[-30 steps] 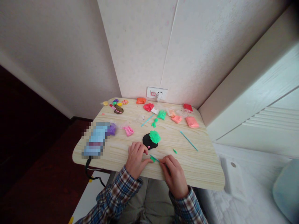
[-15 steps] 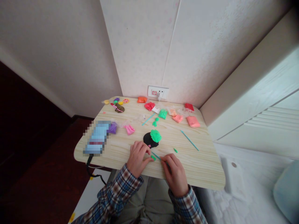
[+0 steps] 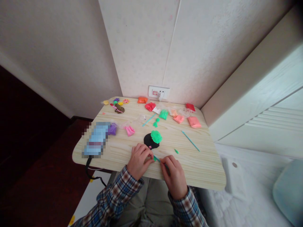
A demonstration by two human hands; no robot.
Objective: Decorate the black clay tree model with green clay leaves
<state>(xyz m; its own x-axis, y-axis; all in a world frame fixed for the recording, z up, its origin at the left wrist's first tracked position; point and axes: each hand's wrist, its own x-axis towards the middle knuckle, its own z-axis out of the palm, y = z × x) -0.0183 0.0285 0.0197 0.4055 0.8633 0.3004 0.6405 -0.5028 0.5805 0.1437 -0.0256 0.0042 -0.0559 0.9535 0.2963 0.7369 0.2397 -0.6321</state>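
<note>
Near the table's front edge, my left hand (image 3: 140,161) pinches a small piece of green clay (image 3: 154,159) between thumb and fingertips. My right hand (image 3: 174,176) is closed around a thin teal modelling tool (image 3: 157,159), whose tip lies against that green piece. Just beyond my left fingers sits a flat black clay shape (image 3: 148,140) with a ruffled green clay round (image 3: 156,136) on its far right part and a tiny pink decoration (image 3: 150,147) at its near edge. A small green leaf-shaped piece (image 3: 176,151) lies to the right, apart from both hands.
On the table (image 3: 201,170), a second teal tool (image 3: 190,141) lies at right and another (image 3: 148,120) farther back. Clay packets, including green (image 3: 163,114), pink (image 3: 130,130) and salmon (image 3: 194,122), are spread around. A blurred phone-like device (image 3: 97,138) with a cable lies at left.
My right hand has come slightly closer to my left, and the teal tool's tip now overlaps the green piece more. The whole view has shifted a little.
</note>
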